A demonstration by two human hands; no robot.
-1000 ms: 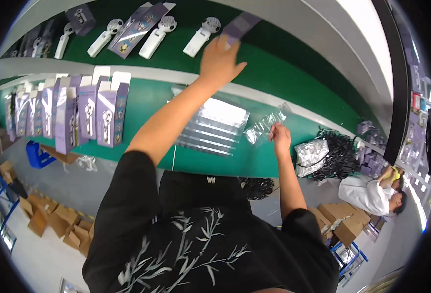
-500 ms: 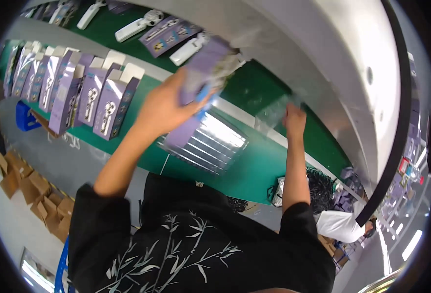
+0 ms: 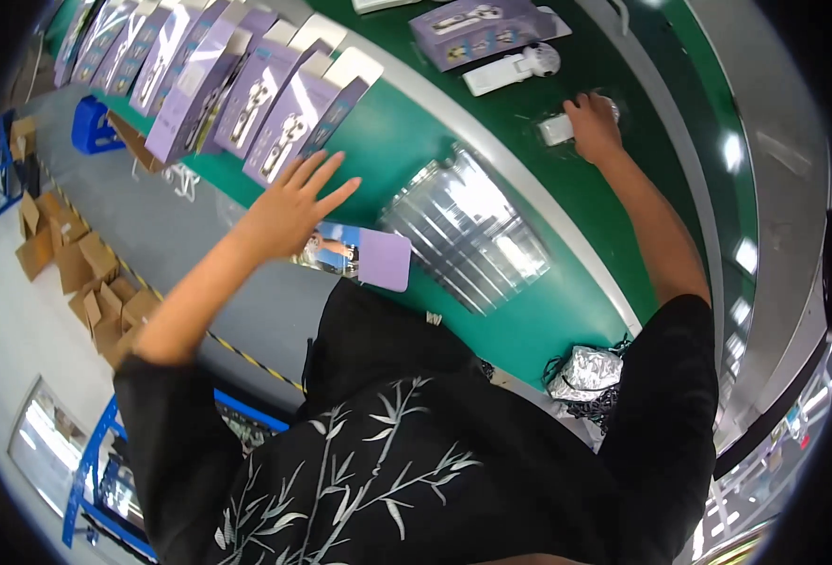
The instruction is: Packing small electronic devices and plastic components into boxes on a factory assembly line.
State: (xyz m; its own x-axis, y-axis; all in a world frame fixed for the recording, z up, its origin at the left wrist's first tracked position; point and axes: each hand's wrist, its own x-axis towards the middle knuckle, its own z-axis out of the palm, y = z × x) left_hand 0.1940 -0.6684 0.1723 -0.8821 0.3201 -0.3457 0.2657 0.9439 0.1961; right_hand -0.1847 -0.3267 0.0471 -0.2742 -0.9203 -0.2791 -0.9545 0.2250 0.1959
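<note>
My left hand (image 3: pixel 289 215) is open, its fingers spread, over the near edge of the green table. Partly under it lies a flat-lying lilac box (image 3: pixel 385 260) with a printed picture on one part; the hand hides its left end. On the green belt, my right hand (image 3: pixel 593 127) has its fingers closed over a white handheld fan (image 3: pixel 557 130), which appears to lie in clear plastic wrap. Next to it on the belt are another white handheld fan (image 3: pixel 510 72) with a round head and a lilac box (image 3: pixel 477 33). Clear ribbed plastic trays (image 3: pixel 472 231) sit on the table between my hands.
A row of upright lilac boxes (image 3: pixel 279 122) with open flaps stands at the far left. A metal rail (image 3: pixel 538 198) divides table and belt. Silver-wrapped bundle (image 3: pixel 585 373) and black cords are at the right, a blue bin (image 3: pixel 96 127) and cartons (image 3: pixel 105 311) at the left.
My left hand has let go of the lilac box and opened. My right hand, earlier holding a clear plastic bag, has moved onto a fan on the belt. The view has turned.
</note>
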